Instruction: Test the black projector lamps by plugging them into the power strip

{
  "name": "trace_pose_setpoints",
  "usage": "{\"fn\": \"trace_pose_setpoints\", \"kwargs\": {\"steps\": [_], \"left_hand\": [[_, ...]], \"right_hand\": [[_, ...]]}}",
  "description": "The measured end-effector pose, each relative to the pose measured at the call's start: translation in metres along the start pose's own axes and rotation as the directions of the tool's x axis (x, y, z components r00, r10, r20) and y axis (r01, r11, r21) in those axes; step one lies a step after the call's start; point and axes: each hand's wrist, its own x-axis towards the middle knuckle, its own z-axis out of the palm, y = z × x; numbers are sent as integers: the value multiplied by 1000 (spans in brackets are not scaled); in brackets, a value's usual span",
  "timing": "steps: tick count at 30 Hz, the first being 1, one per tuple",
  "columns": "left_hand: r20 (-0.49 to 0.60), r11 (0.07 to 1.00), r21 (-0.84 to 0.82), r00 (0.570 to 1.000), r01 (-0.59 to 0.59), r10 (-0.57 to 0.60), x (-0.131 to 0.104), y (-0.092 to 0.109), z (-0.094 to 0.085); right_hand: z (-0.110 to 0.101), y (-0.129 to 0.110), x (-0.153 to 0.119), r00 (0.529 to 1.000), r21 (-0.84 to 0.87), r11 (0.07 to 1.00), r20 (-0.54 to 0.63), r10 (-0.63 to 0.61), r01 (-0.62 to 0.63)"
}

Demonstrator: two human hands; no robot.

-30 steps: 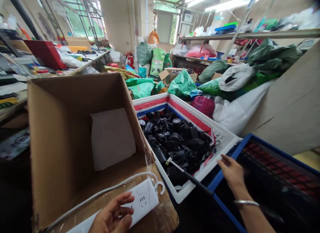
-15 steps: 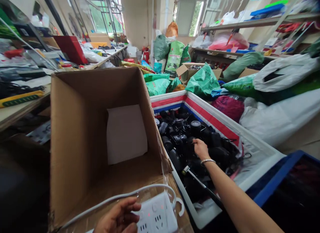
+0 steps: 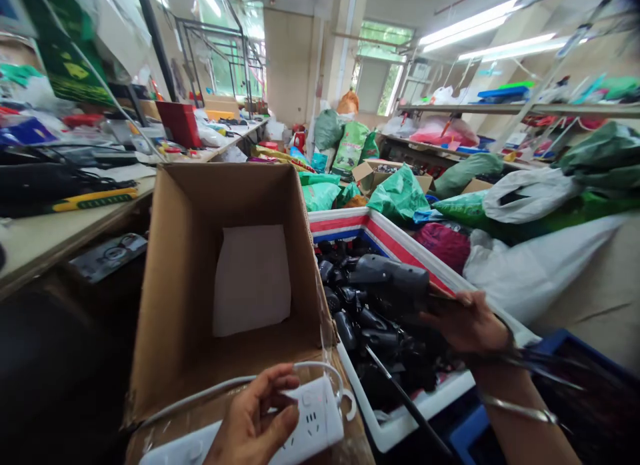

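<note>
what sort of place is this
Probably a small workshop or assembly room: a cluttered workbench, a white crate of black hair-dryer-like devices, and bulging sacks.

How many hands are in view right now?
2: the left hand at the power strip, and the right hand holding a black appliance over the white crate.

We can read no words, brands or numbers here. On the upright light green sack (image 3: pixel 351 145) at the back we make out only blurred print, and on the dark green bag (image 3: pixel 60 52) at upper left a yellow mark we cannot decipher.
</note>
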Motion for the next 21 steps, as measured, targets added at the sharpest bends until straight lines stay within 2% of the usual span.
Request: {"fn": "trace_pose_setpoints", "kwargs": {"steps": [2,3,4,7,9,12,16,18,21], "left_hand": [[16,998,-54,1000,14,-13,0,13,7],[43,992,-113,998,60,-55,0,19,11],[101,976,-183,989,121,-104,-1,24,13],[344,899,-300,915,318,-209,-7,33,17],[320,883,-330,920,333,-227,-13,31,16],[175,897,-355,961,263,-213,-23,23,12],[114,965,-245,991,97,-71,-36,15,6],[157,992,-127,988,21,-1,-41,16,2],[309,983,122,946,-137,94,-47,22,-5]], "right_hand": [[16,4,-32,996,40,997,57,66,-69],[22,9,-48,990,63,992,89,107,-113],[28,16,-65,983,72,986,120,141,-151],[38,41,-108,950,9,974,220,219,-227],[41,56,-131,932,-39,968,263,249,-248],[46,73,-157,914,-120,957,288,287,-263],[50,87,-182,890,-369,907,316,330,-205],[51,91,-190,883,-438,878,313,349,-192],[45,98,-192,897,-444,871,270,351,-208]]}}
